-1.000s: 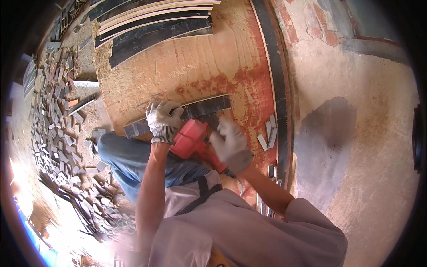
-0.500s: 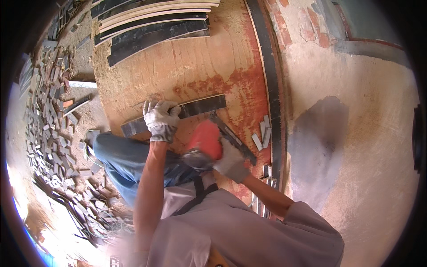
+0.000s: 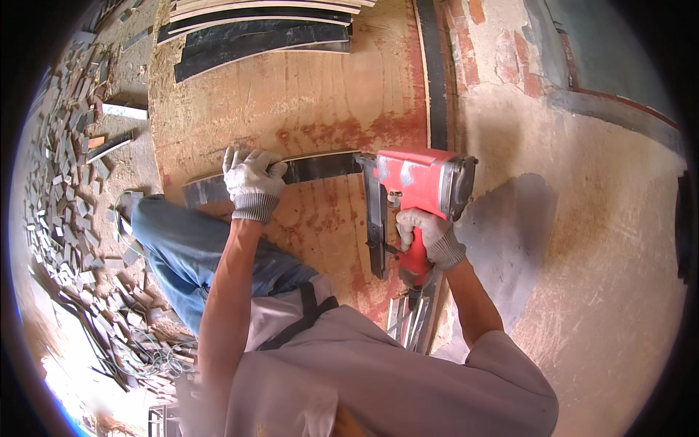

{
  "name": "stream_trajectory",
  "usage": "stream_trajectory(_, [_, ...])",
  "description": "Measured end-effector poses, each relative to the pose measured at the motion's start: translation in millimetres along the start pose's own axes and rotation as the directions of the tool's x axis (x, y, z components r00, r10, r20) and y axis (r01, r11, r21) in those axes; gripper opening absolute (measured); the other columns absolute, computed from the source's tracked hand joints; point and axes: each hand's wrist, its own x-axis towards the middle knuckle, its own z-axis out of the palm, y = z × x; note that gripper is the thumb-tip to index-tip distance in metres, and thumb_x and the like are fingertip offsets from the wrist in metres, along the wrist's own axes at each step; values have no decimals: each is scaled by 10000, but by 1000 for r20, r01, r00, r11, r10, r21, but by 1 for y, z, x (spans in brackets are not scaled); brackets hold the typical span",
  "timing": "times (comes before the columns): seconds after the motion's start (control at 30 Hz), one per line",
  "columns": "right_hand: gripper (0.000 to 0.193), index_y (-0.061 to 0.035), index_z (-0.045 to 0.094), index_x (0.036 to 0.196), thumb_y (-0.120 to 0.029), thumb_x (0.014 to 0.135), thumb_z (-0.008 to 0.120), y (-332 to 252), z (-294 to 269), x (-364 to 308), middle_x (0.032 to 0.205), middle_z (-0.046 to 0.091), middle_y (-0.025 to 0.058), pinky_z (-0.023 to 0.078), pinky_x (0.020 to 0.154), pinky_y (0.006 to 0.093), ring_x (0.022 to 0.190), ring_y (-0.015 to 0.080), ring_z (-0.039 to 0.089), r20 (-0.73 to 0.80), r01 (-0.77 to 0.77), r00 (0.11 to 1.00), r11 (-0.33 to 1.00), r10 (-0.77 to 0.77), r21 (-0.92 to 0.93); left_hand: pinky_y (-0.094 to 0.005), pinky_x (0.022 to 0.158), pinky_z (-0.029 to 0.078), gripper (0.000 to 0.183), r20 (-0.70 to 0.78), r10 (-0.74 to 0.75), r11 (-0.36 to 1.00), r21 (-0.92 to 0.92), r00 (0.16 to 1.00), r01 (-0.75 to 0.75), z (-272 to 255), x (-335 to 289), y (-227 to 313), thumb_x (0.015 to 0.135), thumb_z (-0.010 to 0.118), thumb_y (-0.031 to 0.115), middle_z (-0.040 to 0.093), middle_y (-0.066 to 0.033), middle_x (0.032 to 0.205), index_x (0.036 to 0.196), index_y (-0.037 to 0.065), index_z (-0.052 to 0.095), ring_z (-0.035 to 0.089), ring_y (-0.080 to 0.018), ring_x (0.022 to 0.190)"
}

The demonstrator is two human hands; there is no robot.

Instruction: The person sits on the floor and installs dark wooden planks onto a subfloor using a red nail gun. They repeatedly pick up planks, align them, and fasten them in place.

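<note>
My left hand, in a white knit glove, lies across a narrow black-faced wooden strip and grips it, with its fingers over the far edge. The strip rests crosswise on a stained plywood board. In my right hand, also gloved, is the handle of a red nail gun. The gun lies sideways, its nose against or just over the right end of the strip. Its dark magazine points back toward me; a hose fitting shows at the base of the handle. Contact at the nose cannot be made out exactly.
Several black-faced strips are stacked at the far end of the board. Loose wooden offcuts cover the floor at left. Metallic-looking nail strips lie near the board's right edge, beside a plastered wall.
My right hand has swung the nail gun right and away from my body, from a blurred position near my lap to the strip's right end. My left hand stays on the strip.
</note>
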Motion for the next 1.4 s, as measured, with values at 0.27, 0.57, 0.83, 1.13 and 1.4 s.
stream_trajectory(0.27, [228, -26, 619, 811, -222, 927, 612, -6, 5, 4, 622, 586, 64, 497, 576, 320, 538, 179, 579, -34, -285, 950, 906, 310, 313, -456, 1131, 331, 76, -8, 1, 1000, -12, 1000, -1, -2, 1, 3, 765, 743, 248, 725, -10, 844, 780, 176, 761, 650, -253, 921])
stream_trajectory(0.57, [169, -9, 633, 877, -164, 925, 587, -29, 13, 3, 585, 558, 68, 468, 541, 313, 509, 179, 544, -57, -203, 970, 917, 236, 344, -457, 1165, 293, 84, -11, -6, 1000, -29, 1000, 5, 0, 0, 1, 784, 730, 250, 729, -9, 856, 793, 176, 770, 647, -250, 941])
stream_trajectory(0.83, [205, 23, 657, 1004, -154, 931, 583, -25, 37, 14, 561, 551, 63, 464, 531, 303, 498, 164, 536, 43, -244, 970, 946, 241, 212, -462, 1153, 306, 103, -20, 4, 1000, -9, 1000, -4, 0, 0, 1, 785, 735, 271, 727, -11, 837, 789, 175, 771, 640, -252, 925])
stream_trajectory(1.13, [184, 20, 654, 1009, -126, 926, 577, -51, 44, 15, 573, 559, 61, 469, 533, 300, 514, 164, 552, 28, -197, 980, 929, 198, 313, -456, 1125, 325, 112, 10, 20, 1000, -2, 1000, -20, -2, -1, -2, 799, 741, 263, 727, -39, 858, 838, 162, 767, 641, -270, 945])
stream_trajectory(1.4, [182, -8, 617, 875, -159, 961, 560, -45, 63, 25, 591, 571, 63, 489, 617, 307, 552, 169, 574, 167, -192, 972, 970, 167, 147, -450, 1107, 344, 105, -29, 53, 998, -15, 998, -53, 4, -1, -7, 800, 735, 258, 713, -27, 822, 790, 155, 751, 637, -254, 905])
